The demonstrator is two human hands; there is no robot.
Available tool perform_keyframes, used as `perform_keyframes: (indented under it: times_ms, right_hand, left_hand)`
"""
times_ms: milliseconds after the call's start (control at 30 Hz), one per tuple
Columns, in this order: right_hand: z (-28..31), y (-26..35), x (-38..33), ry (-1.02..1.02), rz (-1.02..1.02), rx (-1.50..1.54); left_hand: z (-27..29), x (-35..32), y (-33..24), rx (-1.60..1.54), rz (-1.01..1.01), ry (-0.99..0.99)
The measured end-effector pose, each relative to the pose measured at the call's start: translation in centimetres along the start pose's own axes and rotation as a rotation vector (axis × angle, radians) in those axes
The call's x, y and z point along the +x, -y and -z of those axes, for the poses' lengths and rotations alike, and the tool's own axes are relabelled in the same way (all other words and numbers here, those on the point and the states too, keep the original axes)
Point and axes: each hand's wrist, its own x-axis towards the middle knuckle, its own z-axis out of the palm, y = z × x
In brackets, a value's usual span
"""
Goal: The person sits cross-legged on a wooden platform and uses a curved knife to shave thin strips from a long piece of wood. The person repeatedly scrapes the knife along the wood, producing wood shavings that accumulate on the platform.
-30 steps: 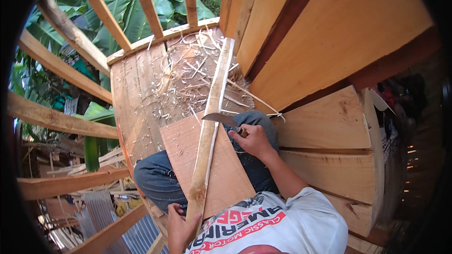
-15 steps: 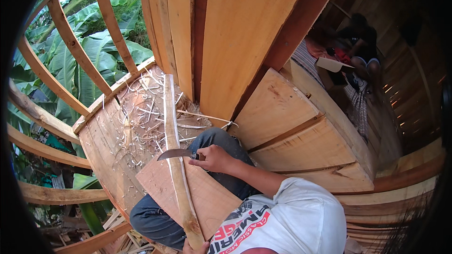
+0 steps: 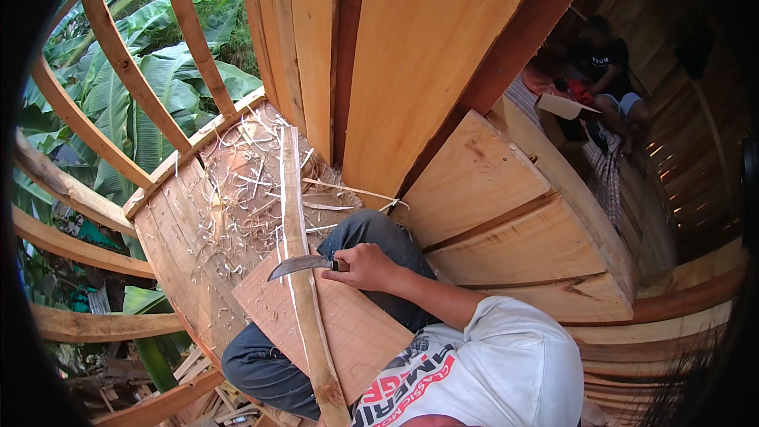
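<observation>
My right hand point(image 3: 365, 267) is closed round the dark handle of a knife with a curved blade point(image 3: 289, 266). The blade lies across a long, slightly bent wooden strip point(image 3: 294, 221), about midway along it. The strip runs from the shavings down over a flat reddish board point(image 3: 368, 320) on my lap to the lower edge of the view. Only a sliver of my left hand point(image 3: 320, 422) shows beside the strip's near end; its fingers are hidden.
Curled shavings point(image 3: 245, 182) litter the plank floor point(image 3: 178, 229). A slatted wooden railing point(image 3: 118, 47) curves along the left, with banana leaves behind it. Plank walls and a wooden step point(image 3: 474, 182) stand to the right. Inside the dark doorway a person point(image 3: 605, 71) sits near an open box point(image 3: 565, 119).
The knife's blade has tilted, its tip now lower. My left hand, seen gripping the strip's near end before, has nearly dropped out of view. The whole view has shifted slightly.
</observation>
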Motion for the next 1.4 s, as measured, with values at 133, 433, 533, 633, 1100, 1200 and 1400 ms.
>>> perform_keyframes:
  times_ms: [133,433,533,633,1100,1200,1400]
  right_hand:
    - [0.5,0.1,0.5,0.053,-0.008,-0.016]
    - [-1.1,4.3,-1.0,0.271,-0.082,0.084]
    - [-2.8,6.3,-2.3,0.327,0.048,-0.005]
    - [-3.4,7.1,-3.0,0.421,0.131,-0.106]
    - [-3.3,7.2,-1.6,0.463,0.166,-0.374]
    - [-3.4,7.3,-1.2,0.429,0.161,-0.372]
    - [-3.2,7.4,0.0,0.392,0.154,-0.455]
  left_hand:
    - [0.7,1.0,2.1,-0.091,-0.008,0.039]
    - [0.1,-2.8,-2.3,-0.193,0.004,0.08]
    - [0.0,-3.9,-0.8,-0.171,0.029,0.011]
    - [-0.9,-4.7,1.1,-0.153,-0.001,-0.053]
    - [-2.6,-3.9,-0.3,0.2,-0.013,-0.235]
    - [-2.7,-3.7,-0.7,0.223,-0.055,-0.26]
    - [-2.8,-3.7,-0.7,0.214,-0.062,-0.264]
